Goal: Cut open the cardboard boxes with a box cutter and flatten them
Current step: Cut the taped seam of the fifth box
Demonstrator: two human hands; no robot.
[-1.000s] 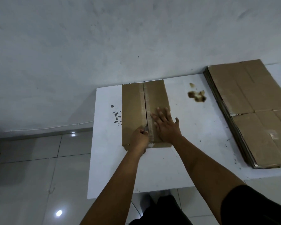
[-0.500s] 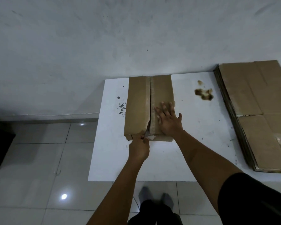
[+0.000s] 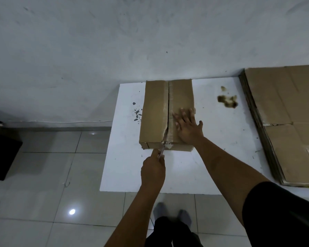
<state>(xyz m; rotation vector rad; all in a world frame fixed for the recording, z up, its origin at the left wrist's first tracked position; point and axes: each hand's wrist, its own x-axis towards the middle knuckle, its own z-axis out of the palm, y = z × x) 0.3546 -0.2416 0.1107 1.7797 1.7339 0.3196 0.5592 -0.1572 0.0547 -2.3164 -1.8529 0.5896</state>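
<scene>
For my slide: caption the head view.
Left hand holds a cutter at the box seam's near end; right hand presses the top.

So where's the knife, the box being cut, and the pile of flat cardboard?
Box cutter (image 3: 162,151): head view, on the blade end showing above the left hand.
Box (image 3: 154,114): head view, on its left top flap.
Flat cardboard pile (image 3: 282,97): head view, on the top sheet.
</scene>
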